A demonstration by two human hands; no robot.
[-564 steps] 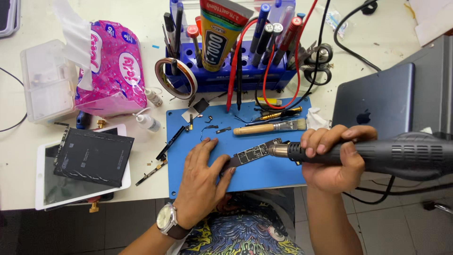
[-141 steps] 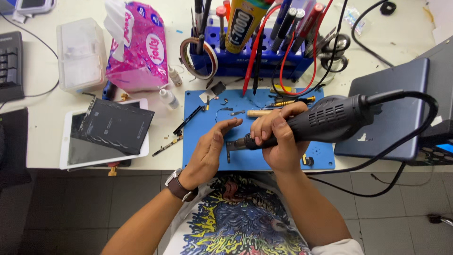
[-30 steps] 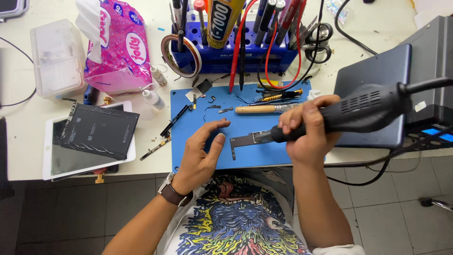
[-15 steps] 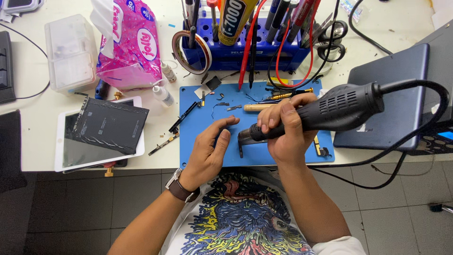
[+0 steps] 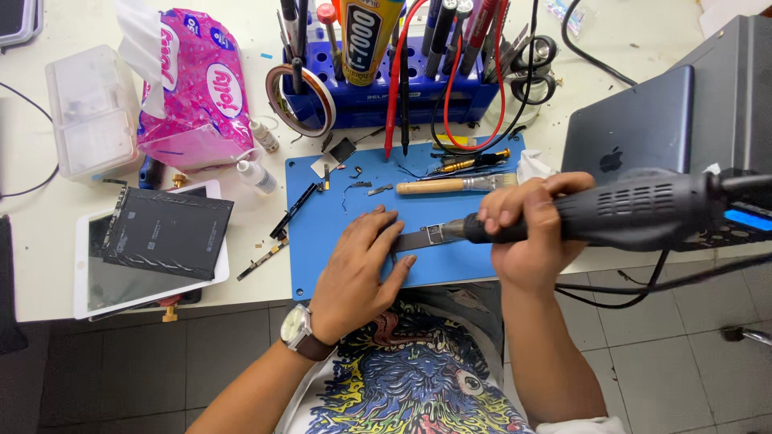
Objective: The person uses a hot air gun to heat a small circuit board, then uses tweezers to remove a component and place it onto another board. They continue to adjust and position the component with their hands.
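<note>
My left hand (image 5: 359, 269) lies flat on the blue work mat (image 5: 322, 257), its fingertips pinning the left end of a narrow grey circuit board (image 5: 424, 237). My right hand (image 5: 528, 233) grips the black hot-air gun (image 5: 635, 210), which lies level with its metal nozzle (image 5: 452, 231) over the board's right end. A wristwatch (image 5: 299, 331) sits on my left wrist. A wooden-handled brush (image 5: 454, 185) lies on the mat just behind the board.
A blue tool rack (image 5: 394, 84) with pens, tweezers, a glue tube and red leads stands behind the mat. A pink tissue pack (image 5: 189, 76), clear box (image 5: 90, 112), small bottles (image 5: 256, 175), white tablet (image 5: 96, 277) under a black panel (image 5: 169, 233), and grey laptop (image 5: 631, 133) surround it.
The hot-air gun has swung level and its nozzle has moved right along the board. My left hand has flattened on the mat beside the board.
</note>
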